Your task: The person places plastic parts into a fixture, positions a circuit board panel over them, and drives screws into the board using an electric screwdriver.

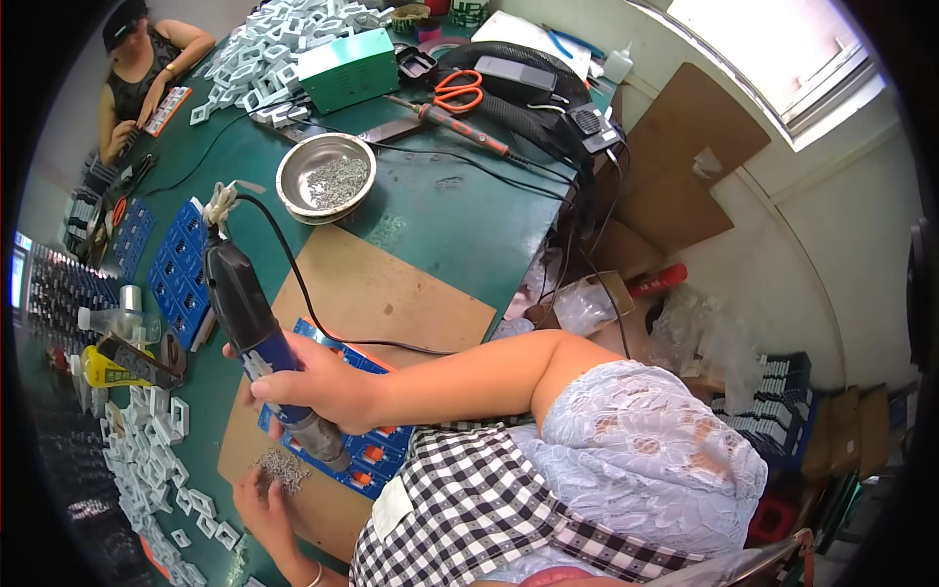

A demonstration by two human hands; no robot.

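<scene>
My right hand [318,382] is wrapped round an electric screwdriver [235,289], black at the cord end and blue at the grip. Its nose points down over a blue circuit board panel [391,445] with orange and white parts; the bit's tip is hidden. My left hand [264,514] is at a small pile of screws [284,470] beside the panel, fingers slightly apart at the pile's edge. Whether a screw lies between them is too small to tell. Panel and screws rest on a brown board [391,284].
A metal bowl of screws [326,181], a green box [348,70], a soldering iron [460,129] and orange-handled scissors [458,93] stand farther off. Blue panels [181,274] and pale plastic frames [147,460] lie left. The screwdriver's cord [293,259] loops over the board. Another person [147,73] works far left.
</scene>
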